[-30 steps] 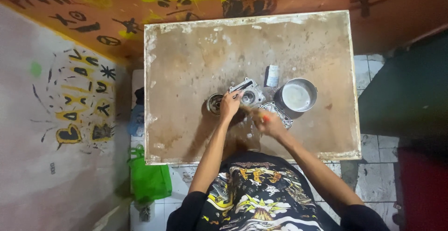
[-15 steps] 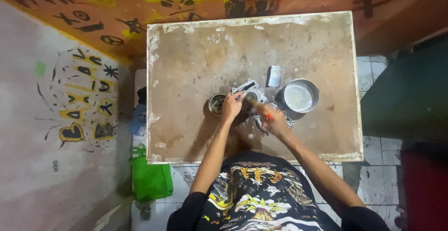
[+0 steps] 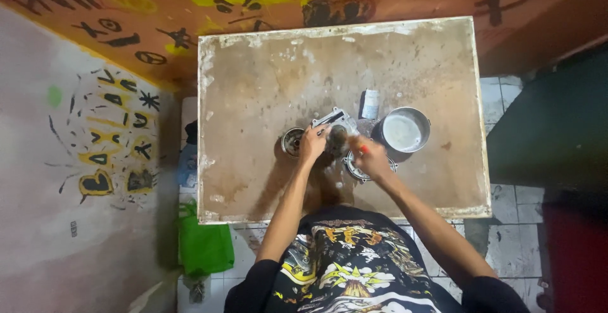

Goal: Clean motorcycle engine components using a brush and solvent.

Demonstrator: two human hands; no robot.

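Observation:
On a worn brown table (image 3: 266, 85), my left hand (image 3: 312, 143) presses on a grey metal part (image 3: 335, 123) near the middle of the top. My right hand (image 3: 370, 158) is closed around a small tool with a red handle (image 3: 363, 150), its brush-like tip held against that part. A small round metal piece (image 3: 291, 141) sits just left of my left hand. Under my right hand lies a round metal dish (image 3: 358, 170), partly hidden.
A metal bowl with whitish liquid (image 3: 405, 129) stands right of my hands, a small white packet (image 3: 370, 104) behind it. A green bag (image 3: 202, 246) hangs below the table's left front corner. Painted walls close in at left and back; tiled floor at right.
Both hands stay at the metal part; my right hand has shifted slightly with the tool. The camera view has drifted a little.

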